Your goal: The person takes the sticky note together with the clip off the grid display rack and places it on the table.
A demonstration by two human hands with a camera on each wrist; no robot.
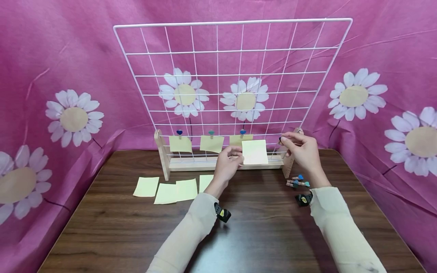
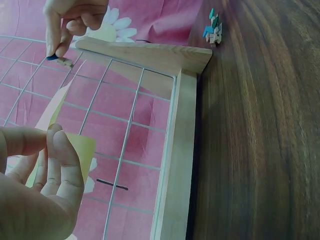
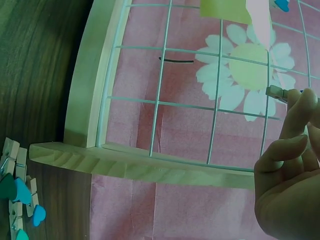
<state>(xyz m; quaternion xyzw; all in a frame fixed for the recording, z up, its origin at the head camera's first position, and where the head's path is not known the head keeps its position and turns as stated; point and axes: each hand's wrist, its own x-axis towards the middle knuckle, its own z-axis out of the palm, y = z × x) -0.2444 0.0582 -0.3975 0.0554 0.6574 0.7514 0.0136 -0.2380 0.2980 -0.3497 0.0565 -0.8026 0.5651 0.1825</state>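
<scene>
My left hand (image 1: 226,167) pinches a pale yellow sticky note (image 1: 255,152) by its lower left corner, in front of the white wire grid (image 1: 232,22). In my right hand (image 1: 304,151) is a small wooden clothespin (image 3: 276,93) with a dark blue heart, pinched between thumb and fingers. The clothespin is to the right of the note, close to the grid wires. Three yellow notes hang along the grid's lower part, each under a heart clothespin: a left note (image 1: 180,145), a middle note (image 1: 211,144) and a right note (image 1: 235,140), partly hidden by the held one.
Several loose yellow notes (image 1: 146,187) lie on the dark wood table (image 1: 246,235), left of my left forearm. A small pile of heart clothespins (image 1: 297,183) lies near my right wrist. Wooden feet and a crossbar (image 1: 191,164) support the grid before a pink flowered cloth (image 1: 218,7).
</scene>
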